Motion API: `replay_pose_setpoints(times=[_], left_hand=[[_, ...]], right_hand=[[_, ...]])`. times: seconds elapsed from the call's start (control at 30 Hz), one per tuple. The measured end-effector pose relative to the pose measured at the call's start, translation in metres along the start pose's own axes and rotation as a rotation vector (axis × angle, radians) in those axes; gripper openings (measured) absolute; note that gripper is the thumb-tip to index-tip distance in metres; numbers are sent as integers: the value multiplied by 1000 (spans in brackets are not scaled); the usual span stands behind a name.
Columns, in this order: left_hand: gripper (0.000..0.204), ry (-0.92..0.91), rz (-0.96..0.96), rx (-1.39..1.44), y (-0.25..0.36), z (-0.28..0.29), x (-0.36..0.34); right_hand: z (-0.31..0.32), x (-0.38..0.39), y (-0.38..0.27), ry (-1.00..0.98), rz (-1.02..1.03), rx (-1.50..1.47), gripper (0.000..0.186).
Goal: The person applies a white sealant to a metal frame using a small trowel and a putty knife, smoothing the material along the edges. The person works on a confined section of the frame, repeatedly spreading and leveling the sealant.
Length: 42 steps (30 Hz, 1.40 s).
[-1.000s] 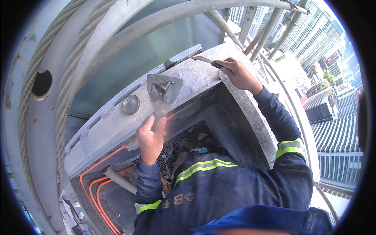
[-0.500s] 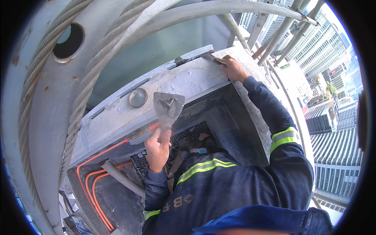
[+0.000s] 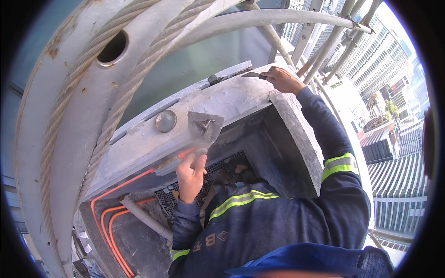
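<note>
My left hand (image 3: pixel 190 178) grips the handle of a wide putty knife (image 3: pixel 197 119), blade up, with a lump of grey paste (image 3: pixel 206 127) on the blade. To the far right, my right hand (image 3: pixel 283 79) is closed on a smaller putty knife (image 3: pixel 252 75). Its thin blade points left, lying at the pale ledge (image 3: pixel 227 95) close to the back strip; contact with the surface is hard to make out. Rough whitish filler coats parts of the ledge. A dark gap (image 3: pixel 214 79) shows in the strip along the glass.
A round glass-faced fixture (image 3: pixel 166 121) is set in the ledge. Below lies a dark recess with orange conduits (image 3: pixel 109 227) and a grey pipe (image 3: pixel 146 217). Steel cable (image 3: pixel 60 116) runs along a curved metal beam at left; scaffold poles (image 3: pixel 324 55) stand right, above a long drop.
My right hand has moved slightly right and up, and its knife blade now shows flatter and more fully. The left hand and its knife have shifted slightly right in view.
</note>
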<state>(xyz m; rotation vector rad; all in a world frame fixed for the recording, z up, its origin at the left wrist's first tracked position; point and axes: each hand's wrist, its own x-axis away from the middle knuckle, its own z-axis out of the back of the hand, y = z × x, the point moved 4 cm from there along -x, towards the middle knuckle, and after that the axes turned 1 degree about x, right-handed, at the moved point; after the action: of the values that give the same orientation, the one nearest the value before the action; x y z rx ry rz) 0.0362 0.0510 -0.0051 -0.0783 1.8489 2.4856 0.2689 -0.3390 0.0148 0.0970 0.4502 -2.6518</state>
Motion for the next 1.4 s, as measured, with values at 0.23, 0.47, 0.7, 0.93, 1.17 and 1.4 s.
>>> replay_pose_setpoints(times=[0.23, 0.47, 0.7, 0.93, 1.17, 1.4], left_hand=[[41, -93, 16, -82, 11, 0, -34], [36, -25, -131, -69, 46, -14, -62], [35, 15, -204, -152, 39, -44, -61], [38, 83, -466, -358, 56, -65, -42], [41, 61, -425, -614, 22, -70, -13], [29, 208, -366, -381, 17, -35, 2]], right_hand=[[72, 78, -106, 34, -227, -462, 34], [62, 121, -144, -23, -204, -836, 43], [29, 138, -148, -39, -323, -1200, 47], [11, 139, -163, -31, -318, -1269, 48], [32, 116, -153, 50, -212, -1348, 50], [57, 52, -48, 170, -100, -453, 40]])
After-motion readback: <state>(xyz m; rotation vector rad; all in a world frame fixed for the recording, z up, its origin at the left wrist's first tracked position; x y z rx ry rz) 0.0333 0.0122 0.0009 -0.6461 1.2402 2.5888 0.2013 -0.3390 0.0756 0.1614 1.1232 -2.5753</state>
